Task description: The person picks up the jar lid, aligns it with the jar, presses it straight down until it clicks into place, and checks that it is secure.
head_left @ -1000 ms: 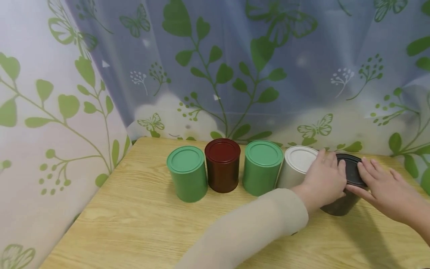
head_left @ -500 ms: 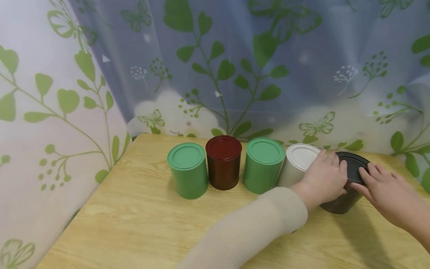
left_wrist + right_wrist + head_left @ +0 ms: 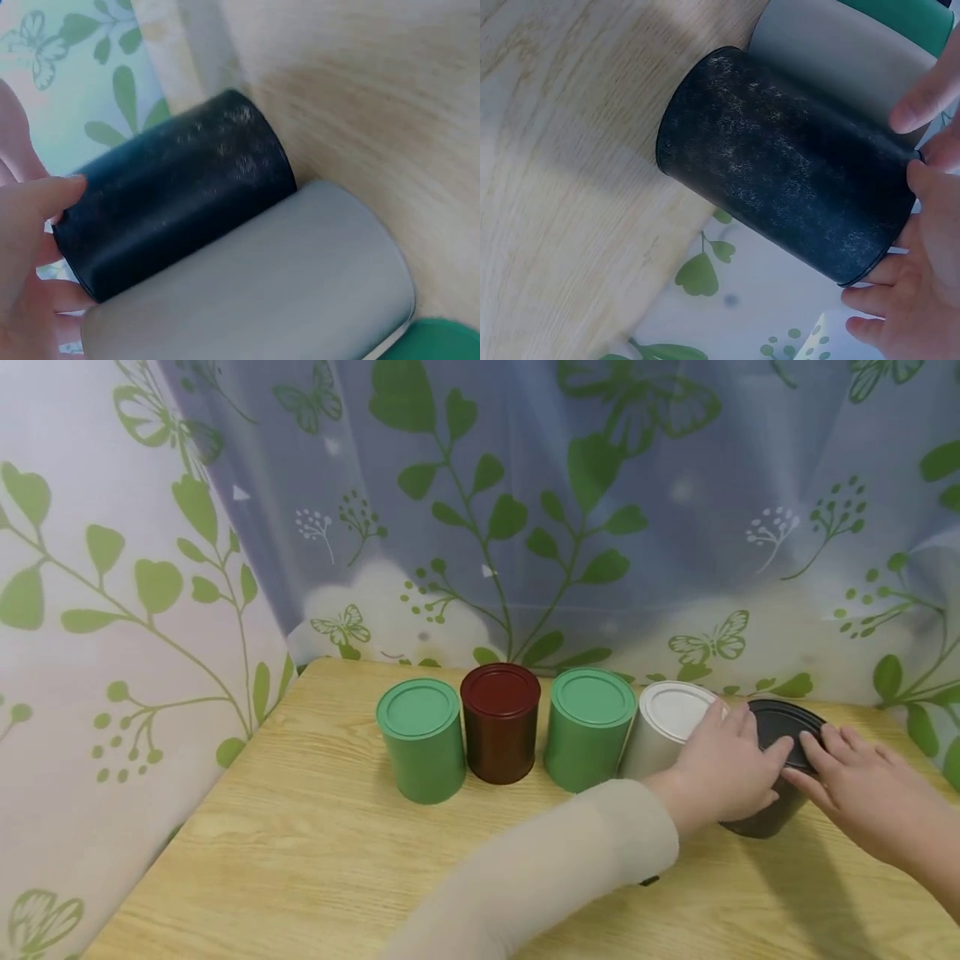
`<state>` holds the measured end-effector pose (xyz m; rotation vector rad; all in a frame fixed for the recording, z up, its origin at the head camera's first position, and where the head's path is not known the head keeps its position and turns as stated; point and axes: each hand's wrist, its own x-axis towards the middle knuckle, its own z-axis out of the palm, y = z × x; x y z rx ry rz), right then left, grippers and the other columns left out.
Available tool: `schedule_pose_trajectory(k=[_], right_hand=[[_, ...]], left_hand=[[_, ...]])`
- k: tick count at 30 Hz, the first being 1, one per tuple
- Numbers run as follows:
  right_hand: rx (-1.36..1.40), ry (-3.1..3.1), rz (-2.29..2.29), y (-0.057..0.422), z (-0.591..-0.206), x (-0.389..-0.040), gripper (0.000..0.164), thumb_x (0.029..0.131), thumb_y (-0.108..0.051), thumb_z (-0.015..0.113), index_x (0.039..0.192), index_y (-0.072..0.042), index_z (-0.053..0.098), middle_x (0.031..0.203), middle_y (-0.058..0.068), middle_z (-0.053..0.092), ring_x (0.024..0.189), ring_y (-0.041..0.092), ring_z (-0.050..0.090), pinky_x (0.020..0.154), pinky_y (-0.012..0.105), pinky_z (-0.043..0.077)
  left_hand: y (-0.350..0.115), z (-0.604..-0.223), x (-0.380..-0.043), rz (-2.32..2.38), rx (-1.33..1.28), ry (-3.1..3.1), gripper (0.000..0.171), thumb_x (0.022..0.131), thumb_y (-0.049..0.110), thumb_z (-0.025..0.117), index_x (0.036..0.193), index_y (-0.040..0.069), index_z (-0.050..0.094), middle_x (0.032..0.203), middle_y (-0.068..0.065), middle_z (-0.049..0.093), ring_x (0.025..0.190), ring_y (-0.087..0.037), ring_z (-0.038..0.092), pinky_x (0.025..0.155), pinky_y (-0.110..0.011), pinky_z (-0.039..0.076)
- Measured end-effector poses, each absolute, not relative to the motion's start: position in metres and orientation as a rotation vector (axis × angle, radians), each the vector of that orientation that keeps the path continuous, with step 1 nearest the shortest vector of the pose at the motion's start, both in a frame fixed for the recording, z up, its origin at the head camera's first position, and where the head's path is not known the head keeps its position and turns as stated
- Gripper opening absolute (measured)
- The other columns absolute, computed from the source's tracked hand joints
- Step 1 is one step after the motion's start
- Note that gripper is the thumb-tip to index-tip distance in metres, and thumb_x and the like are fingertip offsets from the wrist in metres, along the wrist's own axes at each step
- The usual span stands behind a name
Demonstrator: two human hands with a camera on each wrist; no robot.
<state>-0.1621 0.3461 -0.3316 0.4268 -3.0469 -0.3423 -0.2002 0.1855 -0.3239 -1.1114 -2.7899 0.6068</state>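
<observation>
A black can [image 3: 787, 727] stands at the right end of a row of lidded cans, touching the white can [image 3: 255, 292]. My left hand [image 3: 723, 768] reaches over the border of these two cans. Its thumb [image 3: 64, 195] touches the black can near its lid edge, and its other fingers are partly hidden behind the tops. From the right, my right hand [image 3: 862, 785] touches the black can's rim, with the thumb [image 3: 919, 178] at the near side and loosely spread fingers [image 3: 885, 271] along the far side. Scuffs mark the black can's side.
Leftward along the row stand a green can [image 3: 591, 735], a dark red can [image 3: 501, 727] and another green can [image 3: 422, 743]. The wood-grain table [image 3: 300, 843] backs onto a leaf-patterned curtain [image 3: 517, 485]. My left sleeve [image 3: 555, 868] crosses the table's front.
My left thumb has shifted from the black can's side up toward its rim. Over the last second, my right hand has moved slightly right, showing more of the black lid.
</observation>
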Motion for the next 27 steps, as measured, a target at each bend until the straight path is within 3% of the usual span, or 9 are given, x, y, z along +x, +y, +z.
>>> schedule_pose_trajectory(k=[6,11,13,16,18,22,25,27], right_hand=[[0.54,-2.979,-0.417,0.346,-0.332,-0.163,0.064,0.094,-0.039,0.051,0.13,0.014,0.044,0.123,0.048,0.036,0.112,0.06,0.037,0.089,0.065,0.033],[0.782,-2.807,-0.673,0.348,-0.333,-0.163,0.052,0.078,-0.018,0.069,0.12,0.01,0.055,0.114,0.041,0.049,0.105,0.058,0.046,0.083,0.06,0.042],[0.75,-2.805,-0.657,0.347,-0.333,-0.162,0.05,0.08,-0.017,0.068,0.12,0.01,0.055,0.114,0.041,0.049,0.105,0.057,0.046,0.084,0.059,0.042],[0.629,-2.873,-0.558,0.346,-0.332,-0.162,0.051,0.09,-0.026,0.058,0.123,0.011,0.052,0.117,0.046,0.044,0.108,0.057,0.043,0.086,0.061,0.039],[0.527,-2.935,-0.486,0.343,-0.33,-0.163,0.06,0.094,-0.039,0.05,0.126,0.012,0.049,0.119,0.047,0.04,0.11,0.057,0.041,0.087,0.063,0.037],[0.377,-3.024,-0.545,0.339,-0.322,-0.165,0.08,0.089,-0.058,0.046,0.128,0.011,0.048,0.122,0.042,0.042,0.112,0.055,0.041,0.088,0.066,0.032],[0.321,-3.057,-0.517,0.337,-0.319,-0.17,0.089,0.087,-0.063,0.046,0.131,0.014,0.043,0.129,0.039,0.039,0.117,0.054,0.037,0.09,0.068,0.027],[0.35,-3.107,-0.404,0.337,-0.32,-0.175,0.091,0.088,-0.062,0.045,0.134,0.016,0.036,0.134,0.04,0.031,0.121,0.054,0.03,0.092,0.07,0.024]], left_hand=[[0.183,-0.322,-0.197,0.475,-1.123,-2.836,0.059,0.089,0.067,0.035,0.143,0.05,0.02,0.151,0.008,0.021,0.14,-0.011,0.009,0.112,-0.038,0.008],[0.182,-0.324,-0.196,0.438,-1.124,-2.83,0.058,0.089,0.065,0.038,0.143,0.047,0.025,0.151,0.006,0.023,0.139,-0.01,0.011,0.112,-0.036,0.01],[0.182,-0.325,-0.196,0.422,-1.123,-2.815,0.058,0.089,0.064,0.039,0.143,0.046,0.026,0.151,0.005,0.024,0.139,-0.011,0.013,0.111,-0.036,0.011],[0.183,-0.323,-0.196,0.416,-1.117,-2.813,0.058,0.089,0.064,0.04,0.143,0.046,0.026,0.15,0.005,0.024,0.139,-0.011,0.013,0.111,-0.036,0.011],[0.183,-0.323,-0.196,0.426,-1.123,-2.802,0.055,0.09,0.064,0.038,0.142,0.046,0.029,0.149,0.006,0.027,0.138,-0.01,0.015,0.111,-0.036,0.01],[0.184,-0.32,-0.198,0.453,-1.138,-2.749,0.054,0.089,0.065,0.037,0.138,0.042,0.037,0.143,0.007,0.036,0.137,-0.013,0.021,0.111,-0.039,0.011],[0.186,-0.318,-0.203,0.496,-1.107,-2.715,0.063,0.084,0.072,0.038,0.138,0.038,0.038,0.142,0.009,0.036,0.136,-0.015,0.022,0.111,-0.04,0.014],[0.189,-0.319,-0.208,0.531,-1.087,-2.726,0.075,0.079,0.077,0.038,0.142,0.037,0.032,0.145,0.009,0.031,0.137,-0.015,0.019,0.11,-0.04,0.015]])
